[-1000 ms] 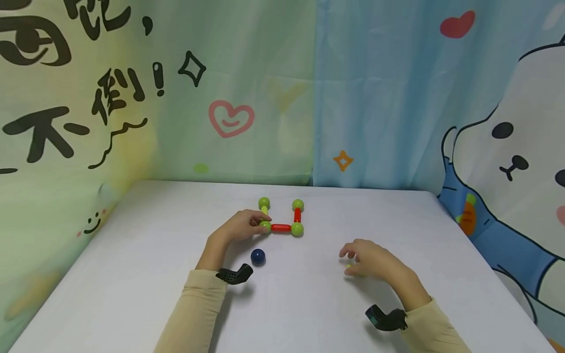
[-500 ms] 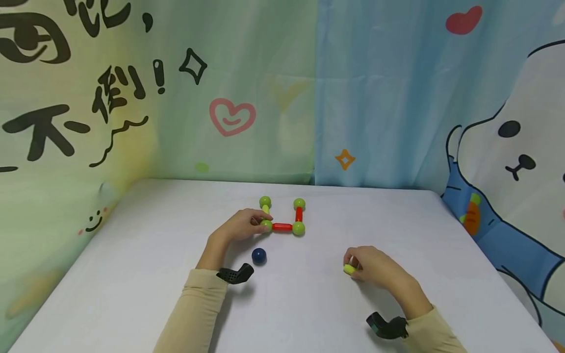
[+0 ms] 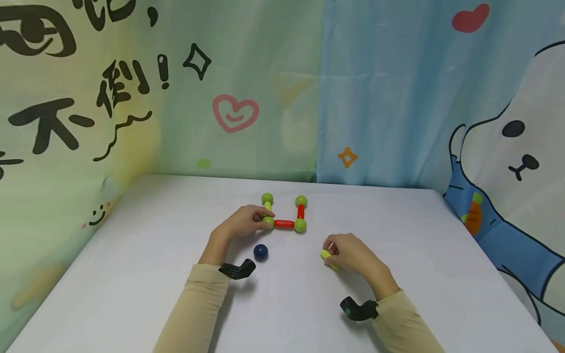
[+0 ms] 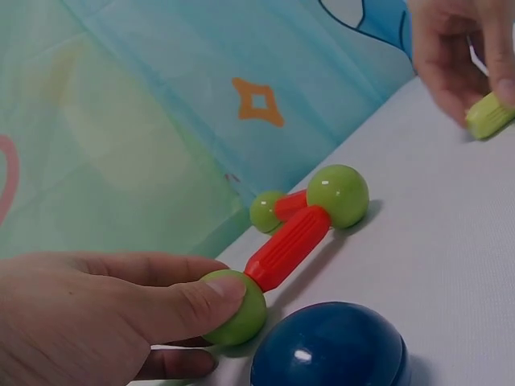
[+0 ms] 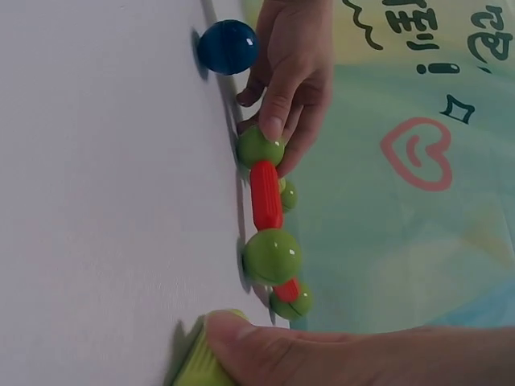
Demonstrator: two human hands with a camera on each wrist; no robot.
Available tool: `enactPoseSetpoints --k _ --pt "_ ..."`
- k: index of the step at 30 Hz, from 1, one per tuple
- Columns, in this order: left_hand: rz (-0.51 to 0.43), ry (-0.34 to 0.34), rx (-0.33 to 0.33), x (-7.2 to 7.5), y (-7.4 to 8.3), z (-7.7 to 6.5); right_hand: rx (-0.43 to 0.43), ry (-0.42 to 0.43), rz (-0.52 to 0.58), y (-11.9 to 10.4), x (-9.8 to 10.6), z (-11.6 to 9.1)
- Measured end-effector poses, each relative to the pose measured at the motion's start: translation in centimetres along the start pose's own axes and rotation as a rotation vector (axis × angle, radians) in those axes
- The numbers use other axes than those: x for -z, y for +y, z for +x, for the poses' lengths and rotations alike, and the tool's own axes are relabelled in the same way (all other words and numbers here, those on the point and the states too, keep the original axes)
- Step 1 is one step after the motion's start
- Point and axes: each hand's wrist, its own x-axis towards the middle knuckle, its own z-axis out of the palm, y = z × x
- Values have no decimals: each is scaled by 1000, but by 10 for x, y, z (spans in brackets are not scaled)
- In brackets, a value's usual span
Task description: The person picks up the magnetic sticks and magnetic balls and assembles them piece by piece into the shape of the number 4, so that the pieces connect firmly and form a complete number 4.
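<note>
On the white table lies a U-shaped chain of green balls joined by red rods (image 3: 284, 224) and one yellow-green rod (image 3: 268, 206). My left hand (image 3: 243, 221) pinches the near left green ball (image 4: 243, 315) between thumb and fingers. Apart from the chain, my right hand (image 3: 353, 253) holds a loose yellow-green rod (image 3: 326, 255) between thumb and fingertips; the right wrist view shows the thumb over this ribbed rod (image 5: 201, 366). A dark blue ball (image 3: 261, 252) sits near my left wrist, apart from both hands.
The white table (image 3: 282, 304) ends at the back against a printed curtain (image 3: 238, 147). Black wrist cameras are strapped to the left wrist (image 3: 238, 269) and the right wrist (image 3: 359, 310).
My right hand has closed its fingers on the loose yellow-green rod and moved with it leftward, toward the chain. The left hand stays on its green ball.
</note>
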Motion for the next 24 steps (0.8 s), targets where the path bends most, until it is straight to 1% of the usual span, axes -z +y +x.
enactPoseSetpoints --k 8,17,24 --pt "-3 -10 0 0 0 1 -54 31 95 -6 -5 21" --pt "0 -11 -9 1 -3 3 -148 42 182 -11 -6 34" --pt "-9 -24 -30 2 -1 3 -174 40 273 -8 -9 40"
